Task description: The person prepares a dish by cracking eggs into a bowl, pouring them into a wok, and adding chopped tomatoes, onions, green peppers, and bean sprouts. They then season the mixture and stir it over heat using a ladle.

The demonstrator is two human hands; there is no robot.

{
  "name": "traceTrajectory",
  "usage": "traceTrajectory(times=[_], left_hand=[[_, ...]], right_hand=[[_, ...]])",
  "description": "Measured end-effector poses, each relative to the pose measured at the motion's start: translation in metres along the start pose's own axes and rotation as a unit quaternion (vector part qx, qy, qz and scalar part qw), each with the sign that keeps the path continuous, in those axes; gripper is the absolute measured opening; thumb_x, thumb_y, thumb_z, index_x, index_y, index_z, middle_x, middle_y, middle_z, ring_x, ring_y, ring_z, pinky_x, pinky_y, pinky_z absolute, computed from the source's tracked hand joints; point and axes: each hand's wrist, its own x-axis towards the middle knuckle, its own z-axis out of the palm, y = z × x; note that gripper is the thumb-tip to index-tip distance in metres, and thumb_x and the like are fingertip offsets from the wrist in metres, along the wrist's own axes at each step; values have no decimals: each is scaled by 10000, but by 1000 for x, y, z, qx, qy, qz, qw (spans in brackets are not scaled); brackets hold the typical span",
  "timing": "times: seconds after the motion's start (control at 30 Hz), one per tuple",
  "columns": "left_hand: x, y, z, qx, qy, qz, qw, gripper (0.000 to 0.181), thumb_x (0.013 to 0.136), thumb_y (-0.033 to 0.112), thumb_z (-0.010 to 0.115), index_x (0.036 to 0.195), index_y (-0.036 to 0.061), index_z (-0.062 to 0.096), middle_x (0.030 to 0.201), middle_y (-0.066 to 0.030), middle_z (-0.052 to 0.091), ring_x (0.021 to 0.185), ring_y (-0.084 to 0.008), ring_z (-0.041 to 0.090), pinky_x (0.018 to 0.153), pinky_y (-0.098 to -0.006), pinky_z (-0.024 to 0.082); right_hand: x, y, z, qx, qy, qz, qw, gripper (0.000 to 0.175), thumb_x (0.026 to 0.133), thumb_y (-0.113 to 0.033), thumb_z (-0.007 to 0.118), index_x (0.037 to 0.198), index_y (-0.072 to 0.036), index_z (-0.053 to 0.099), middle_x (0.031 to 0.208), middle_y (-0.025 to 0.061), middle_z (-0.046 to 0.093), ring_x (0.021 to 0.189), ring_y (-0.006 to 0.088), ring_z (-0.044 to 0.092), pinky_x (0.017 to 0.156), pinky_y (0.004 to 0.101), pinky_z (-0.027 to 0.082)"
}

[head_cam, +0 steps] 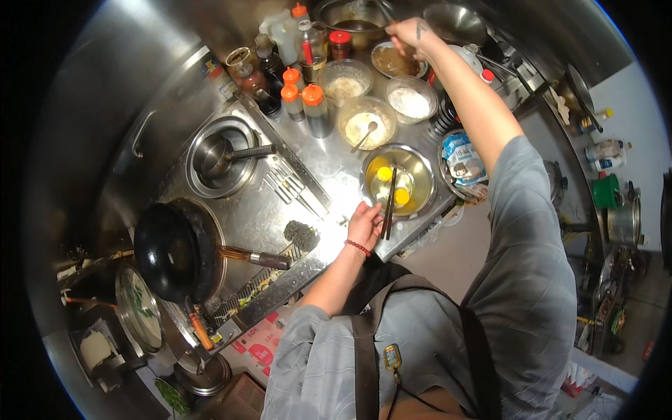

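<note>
Two yolks in clear egg white lie in a steel bowl near the counter's front edge, with dark chopsticks leaning over its near rim. My left hand, a red bead bracelet at its wrist, is at that rim beside the chopsticks; whether it grips the bowl cannot be told. Farther off, my right hand is closed around the handle of a utensil that reaches over a large steel basin of dark liquid. Just below that hand is a plate with brown paste.
Between the bowl and basin stand tubs of pale powder and a tub with a spoon. Orange-capped squeeze bottles are left of them. A blue-and-white packet lies right of the bowl. A black wok and a steel pan occupy the left side.
</note>
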Motion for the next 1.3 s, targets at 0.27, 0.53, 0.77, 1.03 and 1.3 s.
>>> traceTrajectory(times=[0.27,0.53,0.77,1.03,1.3], left_hand=[[-101,25,-47,-112,-32,33,993,345,881,59,458,1221,51,403,1137,-104,534,1008,-256,563,782,-480,515],[-272,60,-134,-157,32,240,958,356,887,92,414,1225,-18,402,1194,-162,517,1098,-265,514,951,-409,401],[-442,72,-225,-186,135,408,883,382,875,145,428,1224,-8,406,1218,-158,495,1124,-272,493,912,-418,439],[-573,67,-295,-191,158,558,792,307,895,142,399,1193,73,420,1162,-130,528,1072,-275,531,818,-511,499],[-595,51,-311,-240,307,583,713,310,884,282,479,1140,106,486,1057,-82,562,1027,-248,533,825,-501,480]], right_hand=[[-48,13,-20,479,-235,18,845,350,914,-105,466,1204,91,446,627,-41,380,415,-11,295,320,140,226],[-231,-17,94,507,-436,140,730,398,939,-212,389,1289,-22,368,729,37,458,414,78,410,274,189,295],[-372,-26,328,164,-482,127,851,425,851,-133,559,1240,-8,443,667,25,510,368,52,380,306,193,281],[-445,42,476,-271,-338,-313,845,431,758,-125,580,1167,-22,492,925,267,591,870,416,576,752,439,472],[-548,-19,513,-84,-476,-442,756,503,741,-103,623,1217,-40,470,1125,189,521,949,337,540,823,378,460]])
